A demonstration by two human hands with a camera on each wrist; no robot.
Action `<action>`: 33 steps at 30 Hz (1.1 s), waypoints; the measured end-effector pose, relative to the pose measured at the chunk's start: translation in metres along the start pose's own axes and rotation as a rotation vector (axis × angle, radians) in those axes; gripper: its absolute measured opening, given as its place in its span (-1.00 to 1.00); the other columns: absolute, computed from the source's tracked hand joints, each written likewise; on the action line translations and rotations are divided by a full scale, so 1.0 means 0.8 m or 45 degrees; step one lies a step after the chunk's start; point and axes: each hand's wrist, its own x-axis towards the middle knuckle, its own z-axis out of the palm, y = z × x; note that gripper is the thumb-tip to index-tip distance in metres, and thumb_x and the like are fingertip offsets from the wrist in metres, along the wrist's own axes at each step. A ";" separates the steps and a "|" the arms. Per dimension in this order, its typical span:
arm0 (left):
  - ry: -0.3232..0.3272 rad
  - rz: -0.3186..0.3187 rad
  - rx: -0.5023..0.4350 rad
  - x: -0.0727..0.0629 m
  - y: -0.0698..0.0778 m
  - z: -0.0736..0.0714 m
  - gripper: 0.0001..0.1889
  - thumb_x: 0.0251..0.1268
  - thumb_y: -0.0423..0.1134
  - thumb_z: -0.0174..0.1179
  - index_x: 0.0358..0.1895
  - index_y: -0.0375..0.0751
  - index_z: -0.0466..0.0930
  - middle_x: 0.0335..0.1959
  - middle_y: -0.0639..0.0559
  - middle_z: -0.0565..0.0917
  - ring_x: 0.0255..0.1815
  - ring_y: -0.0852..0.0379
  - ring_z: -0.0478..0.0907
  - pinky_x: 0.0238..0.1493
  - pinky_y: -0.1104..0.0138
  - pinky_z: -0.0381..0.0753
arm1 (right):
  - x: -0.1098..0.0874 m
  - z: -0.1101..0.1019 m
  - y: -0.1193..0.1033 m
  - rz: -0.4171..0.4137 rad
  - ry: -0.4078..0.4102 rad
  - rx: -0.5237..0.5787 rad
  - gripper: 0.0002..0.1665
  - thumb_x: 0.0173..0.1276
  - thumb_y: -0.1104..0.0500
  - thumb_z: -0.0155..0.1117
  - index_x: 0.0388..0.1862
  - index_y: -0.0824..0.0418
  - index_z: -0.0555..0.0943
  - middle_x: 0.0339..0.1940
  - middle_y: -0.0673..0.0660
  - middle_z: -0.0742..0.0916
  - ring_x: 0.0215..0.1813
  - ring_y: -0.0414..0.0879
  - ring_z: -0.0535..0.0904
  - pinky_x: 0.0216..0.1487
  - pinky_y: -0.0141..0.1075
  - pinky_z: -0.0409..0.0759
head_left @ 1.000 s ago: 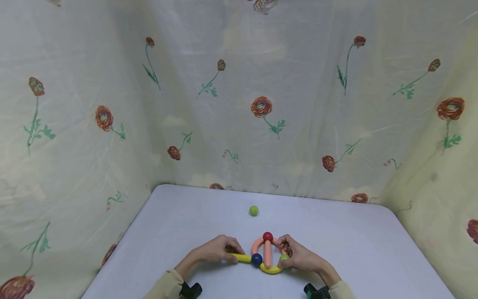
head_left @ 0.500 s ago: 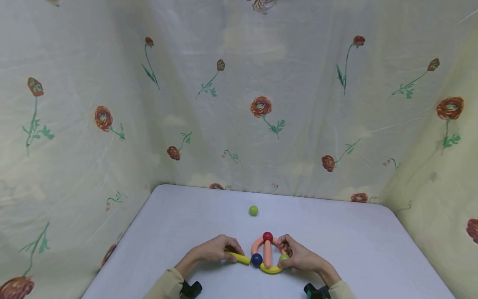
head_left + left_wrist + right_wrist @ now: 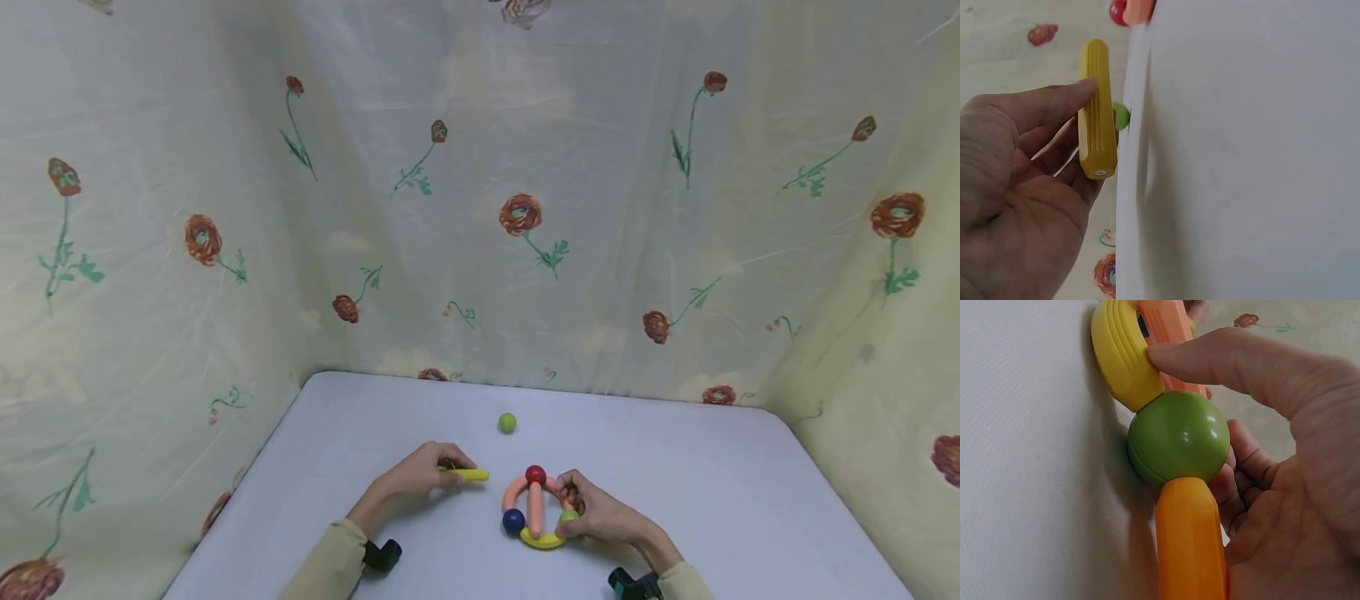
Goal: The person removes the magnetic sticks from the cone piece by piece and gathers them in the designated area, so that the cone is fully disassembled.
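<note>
My left hand (image 3: 420,473) pinches a straight yellow magnetic rod (image 3: 1097,112) between thumb and fingers; a small metal tip shows at its near end. To its right lies a ring of magnetic rods and balls: a red ball (image 3: 536,474) on top, a blue ball (image 3: 513,522) at left, a green ball (image 3: 1179,437) at right. A yellow curved rod (image 3: 542,542) closes the front, and a straight pink rod (image 3: 535,510) runs down the middle. My right hand (image 3: 606,512) grips this frame by the green ball, thumb on the curved rod. An orange rod (image 3: 1190,544) extends from that ball.
A loose green ball (image 3: 507,422) sits farther back on the white table (image 3: 405,408). Flower-printed curtains (image 3: 465,250) stand behind the table and along both sides. Black camera mounts (image 3: 382,556) are strapped at the wrists.
The left hand has pulled the yellow rod off the blue ball, then moved it up and left, away from the frame. The right hand stays at the green ball.
</note>
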 end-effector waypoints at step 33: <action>0.205 0.065 -0.048 0.052 0.025 0.029 -0.70 0.23 -0.31 0.30 0.04 -0.17 0.66 -0.05 0.01 0.72 -0.02 0.07 0.59 -0.02 0.32 0.54 | 0.001 -0.002 0.004 0.034 0.015 0.004 -0.28 0.10 0.23 0.48 0.12 0.26 0.24 -0.13 0.15 0.41 -0.11 -0.03 0.30 -0.25 -0.36 0.34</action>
